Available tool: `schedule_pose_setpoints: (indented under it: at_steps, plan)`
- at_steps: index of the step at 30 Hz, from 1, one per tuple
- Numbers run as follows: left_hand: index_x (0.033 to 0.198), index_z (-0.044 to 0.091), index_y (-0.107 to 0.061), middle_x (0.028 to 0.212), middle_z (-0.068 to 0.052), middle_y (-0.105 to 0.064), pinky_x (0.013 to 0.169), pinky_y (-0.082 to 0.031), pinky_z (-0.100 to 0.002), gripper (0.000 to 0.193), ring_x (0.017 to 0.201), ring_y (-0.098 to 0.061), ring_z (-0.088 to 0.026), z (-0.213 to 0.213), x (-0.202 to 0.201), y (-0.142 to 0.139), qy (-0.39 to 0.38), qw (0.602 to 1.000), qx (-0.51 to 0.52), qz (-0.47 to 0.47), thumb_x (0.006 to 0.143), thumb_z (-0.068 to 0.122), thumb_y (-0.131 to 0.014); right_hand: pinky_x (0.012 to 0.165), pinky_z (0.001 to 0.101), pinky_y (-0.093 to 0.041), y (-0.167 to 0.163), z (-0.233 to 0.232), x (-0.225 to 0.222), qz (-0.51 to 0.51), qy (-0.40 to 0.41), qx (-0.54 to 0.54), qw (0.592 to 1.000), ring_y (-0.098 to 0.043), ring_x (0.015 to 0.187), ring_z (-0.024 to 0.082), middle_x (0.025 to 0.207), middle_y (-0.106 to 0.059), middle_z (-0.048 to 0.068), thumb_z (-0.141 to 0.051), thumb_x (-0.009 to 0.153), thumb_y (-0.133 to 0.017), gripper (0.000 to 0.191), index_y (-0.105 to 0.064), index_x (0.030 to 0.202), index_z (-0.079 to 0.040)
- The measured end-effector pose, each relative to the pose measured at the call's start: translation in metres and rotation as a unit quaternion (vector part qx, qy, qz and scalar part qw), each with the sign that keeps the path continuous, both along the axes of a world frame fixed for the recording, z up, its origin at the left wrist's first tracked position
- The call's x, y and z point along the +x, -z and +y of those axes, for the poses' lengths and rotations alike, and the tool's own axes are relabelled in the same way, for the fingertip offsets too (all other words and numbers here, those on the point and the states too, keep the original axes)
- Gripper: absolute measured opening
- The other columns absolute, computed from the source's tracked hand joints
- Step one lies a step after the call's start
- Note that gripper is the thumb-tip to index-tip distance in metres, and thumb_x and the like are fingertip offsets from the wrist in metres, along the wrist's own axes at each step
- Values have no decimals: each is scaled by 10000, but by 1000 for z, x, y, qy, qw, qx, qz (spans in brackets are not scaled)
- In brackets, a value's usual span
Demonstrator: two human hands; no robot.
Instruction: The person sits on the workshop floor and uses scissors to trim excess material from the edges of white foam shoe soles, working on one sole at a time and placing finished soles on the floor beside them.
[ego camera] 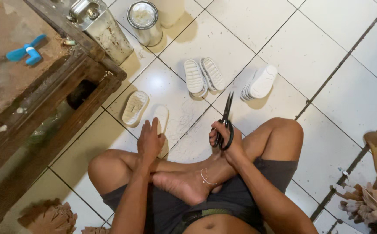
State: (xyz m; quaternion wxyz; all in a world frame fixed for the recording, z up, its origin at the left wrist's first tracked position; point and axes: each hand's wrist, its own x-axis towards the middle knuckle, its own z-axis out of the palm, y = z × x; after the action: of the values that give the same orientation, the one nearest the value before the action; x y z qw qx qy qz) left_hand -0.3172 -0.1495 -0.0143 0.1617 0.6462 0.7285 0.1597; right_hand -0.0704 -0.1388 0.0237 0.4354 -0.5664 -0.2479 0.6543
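Crossed bare legs (pixel 184 173) fill the bottom of the frame, person sitting on the white tiled floor (pixel 327 52) in dark grey shorts (pixel 223 203). Right hand (pixel 225 138) is closed through the loops of a pair of black-handled scissors (pixel 224 123), blades shut and pointing up toward the middle of the frame. Left hand (pixel 150 141) is spread flat, fingers resting on a pale flat sole-shaped piece (pixel 161 118) just in front of the knee, so that's the piece being worked. As for progress, I'd guess a good chunk is cut already: one ridged white rubber sole (pixel 135 107) lies just left of it, a pair of ridged soles (pixel 203 77) sits at centre, and a leaning stack of white soles (pixel 259 82) is to their right. How many are left, can't tell. Room-wise, the upper right of the floor is wide open, but the left is boxed in by a worn wooden workbench (pixel 50 86), with a metal can (pixel 102 28) and a round silver tin (pixel 144 21) at top centre. Brown scrap offcuts (pixel 370 199) pile up at lower right, with more at lower left.
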Motion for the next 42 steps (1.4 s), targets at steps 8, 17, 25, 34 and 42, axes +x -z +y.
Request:
schedule_pose_setpoints:
  at_steps: [8,17,25,34,42]
  plan:
    - [1109,-19,-738,985,-149,-751,757,-565,-333,207,851,-701,-216,-51,-7,-36,-144,931,214,-259,962,123,-706,549,241,-536,39,-53,10,-58,-200,16,978,-661,602,114,747,-703,46,-209,887,-731,221,-695,999,-22]
    - [1517,6,-411,1389,-128,-613,1081,-492,-278,601,1249,-608,-156,-92,18,-66,-50,628,-4,-776,989,202,-621,427,304,-482,19,-71,-8,150,-202,-107,962,-610,475,183,645,-669,87,-158,837,-715,171,-655,889,-7]
    - [1365,-58,-554,1126,-203,-728,823,-603,-357,620,929,-729,-238,-98,22,-79,-122,643,-77,-753,1044,464,-458,573,331,-496,-28,-72,10,-289,-347,219,865,-620,619,203,737,-648,116,-241,726,-911,389,-717,957,5]
    - [1128,-78,-709,902,-168,-768,641,-624,-301,759,735,-746,-199,-102,27,-105,-168,646,-171,-725,1039,577,-337,629,383,-539,-53,-57,15,-487,-324,479,654,-672,694,273,773,-676,121,-209,662,-897,380,-686,894,5]
    - [1258,-31,-662,971,-167,-770,690,-604,-283,588,784,-734,-169,-100,18,-104,-155,592,-178,-770,1025,480,-488,668,259,-530,-17,-80,23,-213,-368,347,836,-650,677,80,682,-699,14,-196,796,-873,243,-752,847,8]
